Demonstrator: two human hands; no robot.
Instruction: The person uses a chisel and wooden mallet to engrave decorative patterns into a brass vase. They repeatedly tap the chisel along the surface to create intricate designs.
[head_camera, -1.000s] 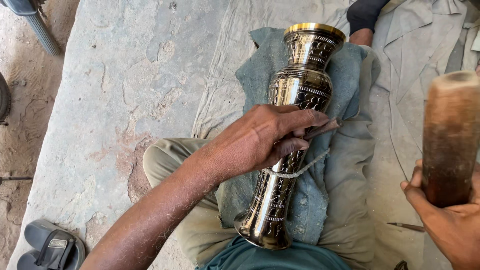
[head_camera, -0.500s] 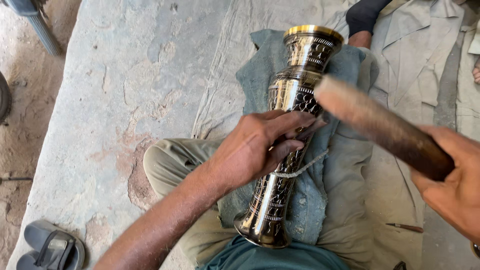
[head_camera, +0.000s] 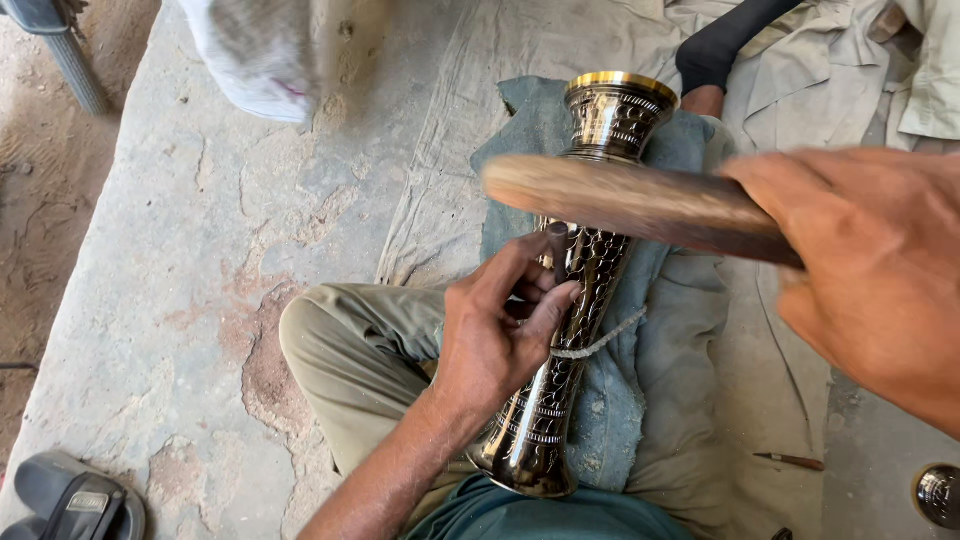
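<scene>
Danger first, as I see it from my screen: the wooden mallet is right above the fingers of my left hand. If it lands a little off, I think it could hit those fingers and not the small dark tool they pinch. That would hurt. A crooked hit could also make the tool skid and scratch the pattern. The vase could roll too, since it lies on soft cloth, and I judge only 1 thin string goes around it.

Nearest to me is the foot of the brass vase, close to my lap. The vase lies long-ways on a blue-grey cloth over my leg. Its gold rim points away from me.

Just left of the vase's middle, my left hand is curled most of the way closed. Thumb and fingers pinch the small tool, and its tip touches the side of the vase.

Right of the vase, my right hand is closed tight around the mallet's handle. The mallet is blurry and crosses over the vase's upper half.

On the floor right of the vase's foot lies 1 thin pointed tool.

Past the vase's rim is a dark sleeve, but I cannot tell whose it is.
</scene>
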